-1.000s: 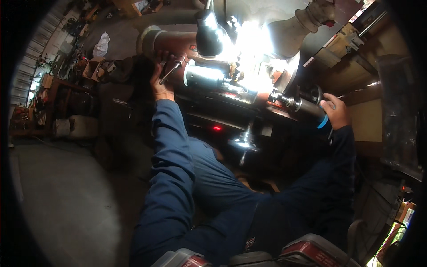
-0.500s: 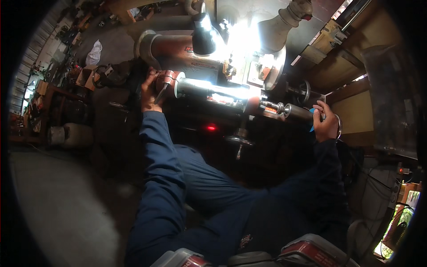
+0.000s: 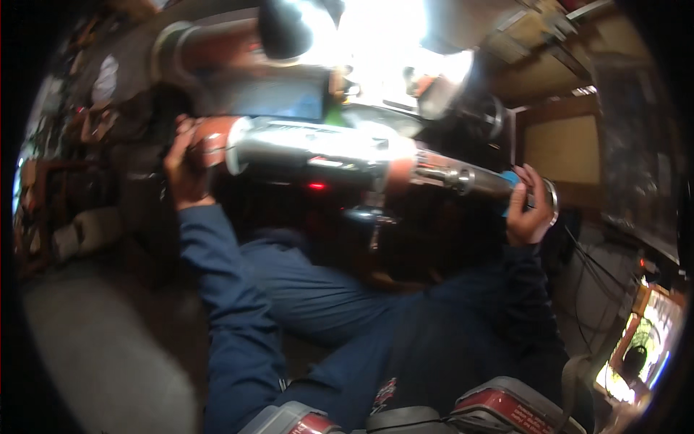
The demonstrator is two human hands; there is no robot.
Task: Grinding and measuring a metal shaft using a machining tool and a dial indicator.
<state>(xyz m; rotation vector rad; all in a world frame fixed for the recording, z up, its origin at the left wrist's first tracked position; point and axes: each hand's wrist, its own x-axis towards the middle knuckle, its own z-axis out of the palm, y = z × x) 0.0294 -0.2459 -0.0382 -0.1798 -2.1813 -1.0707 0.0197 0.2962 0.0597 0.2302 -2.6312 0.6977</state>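
My left hand (image 3: pixel 186 165) is closed around the outer end of a red-brown round machine head (image 3: pixel 215 141); its fingers are partly hidden behind it. A pale collar (image 3: pixel 237 145) joins that head to a long shiny metal cylinder (image 3: pixel 303 148), which runs right to a second red-brown block (image 3: pixel 400 170). Beyond the block, a grey metal barrel (image 3: pixel 486 182) reaches toward my right hand (image 3: pixel 530 207). That hand's fingers are curled at the barrel's end, beside a small blue piece (image 3: pixel 510 178) and a shiny ring-shaped handwheel (image 3: pixel 554 204). What they grip is hidden. Motion blurs the left side.
A bright work lamp (image 3: pixel 285 32) hangs over the machine, its glare washing out the middle. A handwheel with a crank (image 3: pixel 371 215) juts toward my knees. A wooden panel (image 3: pixel 560 148) stands at right, with cables (image 3: pixel 582 264) below it. A small red light (image 3: pixel 316 186) glows beneath the cylinder.
My view has shifted. My left hand and the red-brown head sit farther left, and more of the shiny cylinder shows. My right hand stays at the barrel's end.
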